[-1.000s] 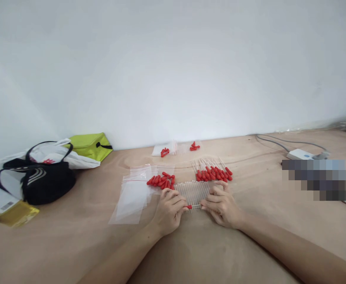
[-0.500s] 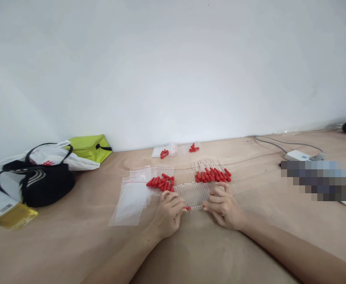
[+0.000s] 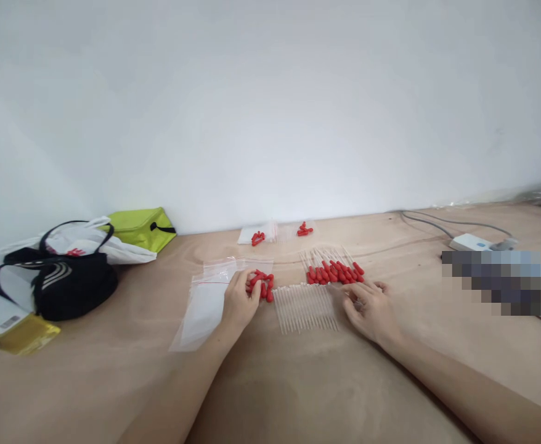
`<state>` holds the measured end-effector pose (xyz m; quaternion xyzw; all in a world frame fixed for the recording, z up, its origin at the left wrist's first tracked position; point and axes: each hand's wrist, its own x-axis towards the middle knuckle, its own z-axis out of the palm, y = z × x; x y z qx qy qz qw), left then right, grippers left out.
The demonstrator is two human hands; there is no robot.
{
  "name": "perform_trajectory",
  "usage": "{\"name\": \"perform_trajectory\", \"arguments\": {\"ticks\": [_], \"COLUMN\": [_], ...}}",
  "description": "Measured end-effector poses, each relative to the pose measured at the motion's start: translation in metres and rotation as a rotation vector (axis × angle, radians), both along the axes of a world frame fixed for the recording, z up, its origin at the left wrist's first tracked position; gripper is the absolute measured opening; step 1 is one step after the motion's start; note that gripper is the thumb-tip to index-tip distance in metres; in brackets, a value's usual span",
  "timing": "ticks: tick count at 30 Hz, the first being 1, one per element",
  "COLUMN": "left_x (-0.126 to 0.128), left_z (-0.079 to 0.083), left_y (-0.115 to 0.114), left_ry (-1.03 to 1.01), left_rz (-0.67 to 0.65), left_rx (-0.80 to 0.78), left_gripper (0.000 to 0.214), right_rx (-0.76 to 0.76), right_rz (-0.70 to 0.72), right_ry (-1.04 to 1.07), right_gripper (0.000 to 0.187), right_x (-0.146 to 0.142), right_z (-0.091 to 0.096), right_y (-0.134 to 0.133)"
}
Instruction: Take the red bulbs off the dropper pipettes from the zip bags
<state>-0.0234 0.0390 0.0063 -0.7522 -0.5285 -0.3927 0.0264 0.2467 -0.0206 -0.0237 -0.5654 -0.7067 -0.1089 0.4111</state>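
Observation:
My left hand (image 3: 241, 303) reaches into a pile of red rubber bulbs (image 3: 265, 287) lying on clear zip bags (image 3: 201, 317). Its thumb and fingers close around bulbs at the pile's left side, partly hiding them. Thin clear dropper tubes (image 3: 305, 308) lie side by side in a row between my hands. Behind them, several droppers (image 3: 333, 271) with red bulbs fitted are bunched, tubes pointing away from me. At the right end of the row, my right hand (image 3: 371, 308) rests with loosely bent fingers apart and nothing visible in them.
Small bags with red-bulbed droppers (image 3: 258, 238) lie near the wall. On the left sit a black bag (image 3: 76, 287), a lime-green bag (image 3: 136, 228) and a gold packet (image 3: 30, 336). A white power strip (image 3: 469, 242) with grey cable and a blurred-out patch occupy the right.
My left hand has moved from the tube row up and left to the bulb pile. My right hand has let go of the tubes and shifted right. The tubes now lie spread flat.

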Motion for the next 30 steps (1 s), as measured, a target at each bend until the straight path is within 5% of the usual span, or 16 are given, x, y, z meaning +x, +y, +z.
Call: {"name": "perform_trajectory", "arguments": {"ticks": [6, 11, 22, 30], "left_x": [0.009, 0.015, 0.077, 0.106], "left_z": [0.007, 0.012, 0.013, 0.010], "left_y": [0.014, 0.007, -0.002, 0.012], "left_ry": [0.161, 0.263, 0.321, 0.334], "left_rz": [0.074, 0.156, -0.121, -0.111], "left_rx": [-0.078, -0.015, -0.079, -0.144], "left_gripper": [0.002, 0.016, 0.014, 0.022], "right_rx": [-0.044, -0.082, -0.142, -0.106], "right_rz": [-0.074, -0.002, 0.100, 0.068], "right_ry": [-0.077, -0.123, -0.236, -0.112], "right_gripper": [0.019, 0.024, 0.038, 0.034], "right_x": [-0.003, -0.007, -0.008, -0.007], "right_z": [0.000, 0.003, 0.009, 0.005], "right_y": [-0.002, -0.005, -0.006, -0.002]}}
